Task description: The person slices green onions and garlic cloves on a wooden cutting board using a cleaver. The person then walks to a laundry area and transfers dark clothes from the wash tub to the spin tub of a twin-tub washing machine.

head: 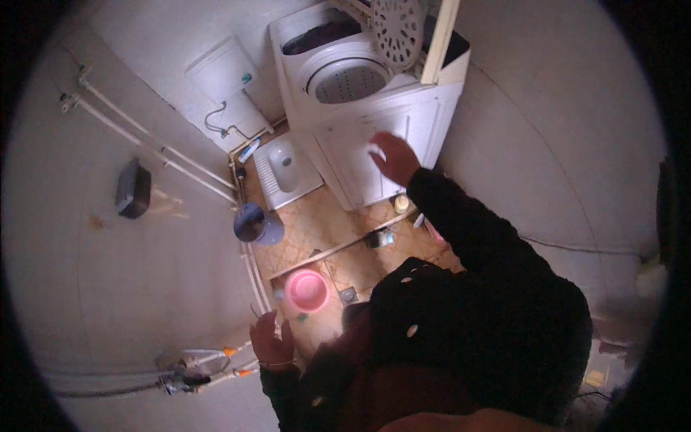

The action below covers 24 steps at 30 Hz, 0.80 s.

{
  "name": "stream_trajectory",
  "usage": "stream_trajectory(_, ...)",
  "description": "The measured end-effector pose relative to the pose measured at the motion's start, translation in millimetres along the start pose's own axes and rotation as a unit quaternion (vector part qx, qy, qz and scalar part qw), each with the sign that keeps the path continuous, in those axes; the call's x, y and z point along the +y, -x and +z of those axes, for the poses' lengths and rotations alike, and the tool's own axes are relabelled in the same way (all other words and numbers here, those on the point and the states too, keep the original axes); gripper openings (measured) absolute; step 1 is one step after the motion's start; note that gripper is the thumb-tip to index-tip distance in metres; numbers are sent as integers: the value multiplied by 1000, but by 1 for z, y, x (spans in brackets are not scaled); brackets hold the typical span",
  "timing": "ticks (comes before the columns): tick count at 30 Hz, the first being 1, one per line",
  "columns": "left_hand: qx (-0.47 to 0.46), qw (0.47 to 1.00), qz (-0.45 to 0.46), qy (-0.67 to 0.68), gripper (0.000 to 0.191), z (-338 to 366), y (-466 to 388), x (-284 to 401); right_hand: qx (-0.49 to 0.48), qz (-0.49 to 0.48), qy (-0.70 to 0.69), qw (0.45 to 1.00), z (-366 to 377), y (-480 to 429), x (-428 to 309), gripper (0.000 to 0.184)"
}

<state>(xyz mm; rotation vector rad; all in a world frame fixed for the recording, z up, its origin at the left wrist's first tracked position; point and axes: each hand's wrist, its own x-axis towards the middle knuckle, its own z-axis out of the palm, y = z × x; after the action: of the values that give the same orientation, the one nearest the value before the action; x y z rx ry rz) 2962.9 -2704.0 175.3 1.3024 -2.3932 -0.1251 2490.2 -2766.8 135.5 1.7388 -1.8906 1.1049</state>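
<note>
My right hand (398, 161) hangs in the air over the front panel of a white washing machine (367, 135), empty, its thumb spread from the fingers. The machine's round drum opening (348, 83) is uncovered and shows a perforated inner wall. Down at the lower left, my left hand (272, 341) is also empty, with its fingers apart and a thin bracelet at the wrist. It appears nearest to the white wall pipes (258, 286) and a pink plastic basin (306, 291) on the tiled floor.
A white squat toilet (283, 167) lies below a wall cistern (224, 70). A blue-grey bucket (270, 229) stands by the left wall. A perforated plastic disc (398, 32) rises above the machine. A low ledge (345, 245) crosses the floor near a drain (348, 295). A mixer tap (186, 380) juts out at lower left.
</note>
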Motion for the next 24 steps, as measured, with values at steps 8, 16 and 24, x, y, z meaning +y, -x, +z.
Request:
stream_trajectory(8, -59, 992, 106, 26, 30, 62, -277, -36, -31, 165, 161, 973, 57, -139, 105, 39)
stream_trajectory(16, -80, 957, 253, 114, 29, 105, -576, -79, -158, 237, 173, 943, 46, -147, 102, 42)
stream_trajectory(24, -120, 912, 344, 191, 29, 137, -740, -58, -226, 310, 206, 900, 41, -166, 96, 39)
